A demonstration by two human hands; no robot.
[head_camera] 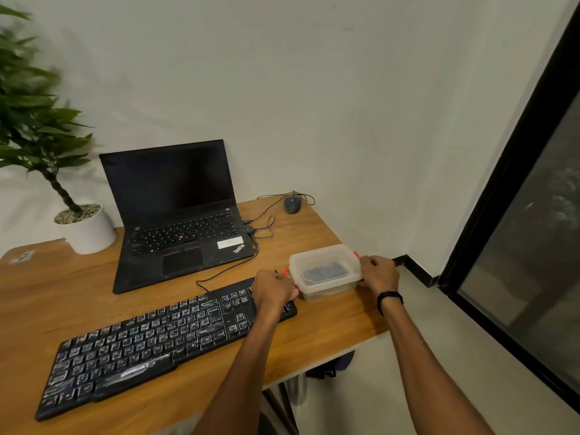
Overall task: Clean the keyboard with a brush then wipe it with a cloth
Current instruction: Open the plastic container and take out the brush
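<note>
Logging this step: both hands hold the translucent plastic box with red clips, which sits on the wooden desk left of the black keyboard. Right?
No. The head view shows the translucent plastic box with red clips at the right end of the black keyboard, not left of it. The left hand and right hand do hold its ends, and it sits on the wooden desk.
</note>
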